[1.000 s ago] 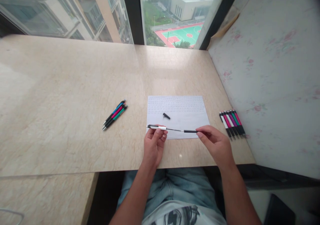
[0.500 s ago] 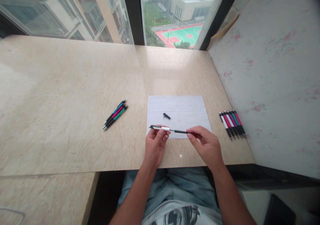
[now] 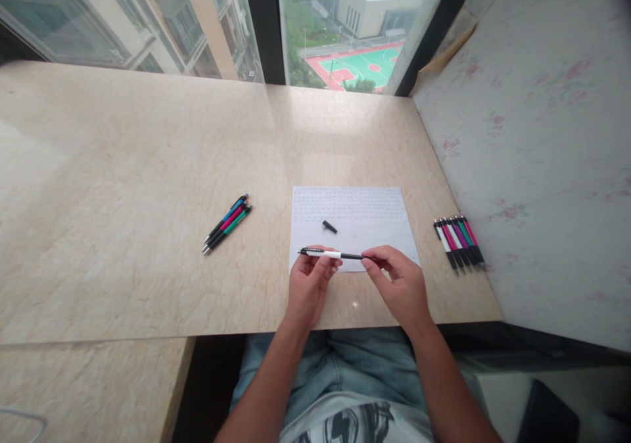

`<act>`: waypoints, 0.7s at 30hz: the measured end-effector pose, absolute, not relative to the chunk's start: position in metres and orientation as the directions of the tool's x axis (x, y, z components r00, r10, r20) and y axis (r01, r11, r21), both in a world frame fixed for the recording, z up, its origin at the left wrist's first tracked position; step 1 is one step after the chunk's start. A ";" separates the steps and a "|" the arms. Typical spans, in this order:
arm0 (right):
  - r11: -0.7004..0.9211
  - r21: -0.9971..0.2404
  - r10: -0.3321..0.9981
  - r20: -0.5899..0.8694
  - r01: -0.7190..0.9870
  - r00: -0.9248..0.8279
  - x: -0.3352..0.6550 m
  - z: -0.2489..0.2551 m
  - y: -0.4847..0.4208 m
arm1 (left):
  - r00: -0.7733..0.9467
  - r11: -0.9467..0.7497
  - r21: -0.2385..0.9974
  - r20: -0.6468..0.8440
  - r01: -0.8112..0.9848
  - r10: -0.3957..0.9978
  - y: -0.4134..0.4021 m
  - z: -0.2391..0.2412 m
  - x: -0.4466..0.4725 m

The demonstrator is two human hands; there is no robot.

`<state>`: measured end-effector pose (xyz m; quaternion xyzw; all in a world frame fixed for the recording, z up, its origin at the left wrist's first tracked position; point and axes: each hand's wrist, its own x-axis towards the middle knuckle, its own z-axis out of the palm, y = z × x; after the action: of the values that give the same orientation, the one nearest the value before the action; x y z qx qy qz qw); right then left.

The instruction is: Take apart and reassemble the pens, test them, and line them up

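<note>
My left hand (image 3: 309, 282) pinches the white barrel of a pen (image 3: 323, 254), held level over the near edge of a written sheet of paper (image 3: 352, 223). My right hand (image 3: 398, 284) pinches the pen's black front half at its right end, pressed up against the white barrel. A small black pen part (image 3: 329, 227) lies loose on the paper just beyond the hands.
Three pens (image 3: 227, 223) in blue, pink and green lie in a bunch to the left on the beige marble-look table (image 3: 123, 186). Several pens (image 3: 458, 241) lie in a row at the right, by the flowered wall (image 3: 532, 140). A window runs along the far edge.
My right hand has slid left with the black front half, closing the gap over the thin refill until the two pen halves meet. My left hand has barely moved.
</note>
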<state>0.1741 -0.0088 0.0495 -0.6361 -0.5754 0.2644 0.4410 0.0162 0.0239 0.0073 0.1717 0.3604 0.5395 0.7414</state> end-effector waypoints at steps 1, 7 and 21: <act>0.041 -0.863 0.969 0.158 0.504 0.190 0.175 0.050 -0.009 | 0.162 0.358 0.648 -0.343 -0.672 0.925 0.024 0.008 0.016; -0.062 -0.886 0.985 0.021 0.460 0.174 0.177 0.048 -0.007 | 0.176 0.369 0.669 -0.339 -0.645 0.924 0.023 0.007 0.017; -0.028 -0.854 0.997 0.014 0.519 0.077 0.178 0.050 -0.006 | 0.151 0.361 0.671 -0.351 -0.648 0.924 0.023 0.010 0.017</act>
<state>0.1778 -0.0059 0.0500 -0.6374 -0.5946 0.3283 0.3639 0.0174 0.0232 0.0098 0.1851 0.3732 0.5341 0.7357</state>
